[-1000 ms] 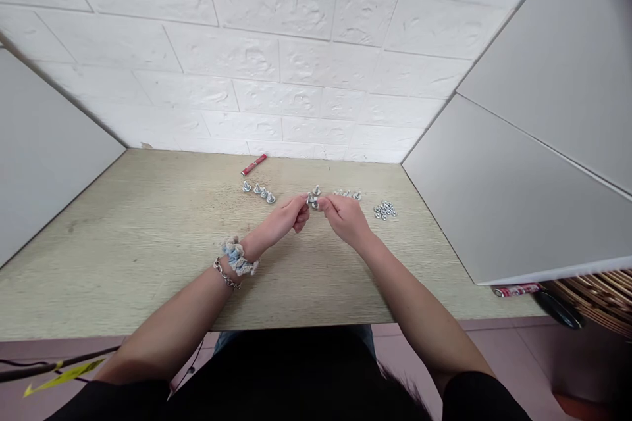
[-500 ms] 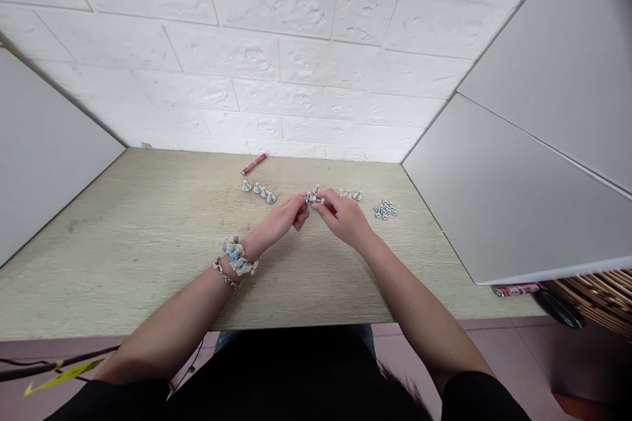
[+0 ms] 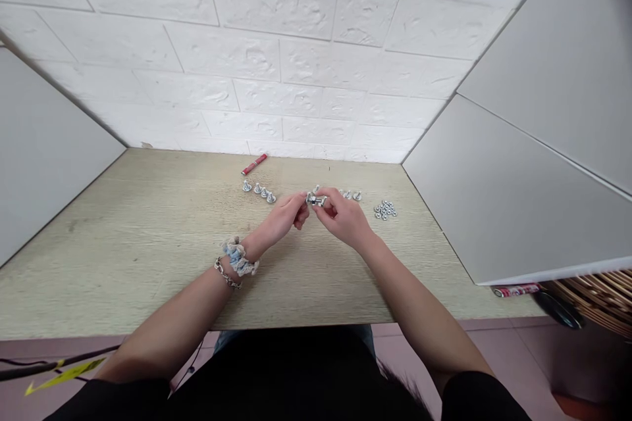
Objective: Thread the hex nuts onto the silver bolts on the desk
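A silver bolt (image 3: pixel 316 200) lies sideways between my fingertips, above the wooden tabletop. My left hand (image 3: pixel 289 214) pinches its left end, and my right hand (image 3: pixel 340 214) has thumb and finger closed on its right part. Whether a separate nut sits on the bolt is too small to tell. Several bolts (image 3: pixel 264 192) stand on their heads in a slanting row left of my hands. More upright bolts (image 3: pixel 357 196) are just behind and right of my right hand, partly hidden by it. Farther right lies a cluster of silver nuts (image 3: pixel 385 210).
A red tube (image 3: pixel 254 164) lies on the wooden table (image 3: pixel 148 243) near the white brick wall. Grey panels flank the table on both sides. At the lower right are another red tube (image 3: pixel 516 290), a dark oval object (image 3: pixel 560 309) and a wicker basket (image 3: pixel 600 296).
The fingers of my right hand have shifted slightly around the bolt, and more of the metal shows between my fingertips. My left hand stays in place.
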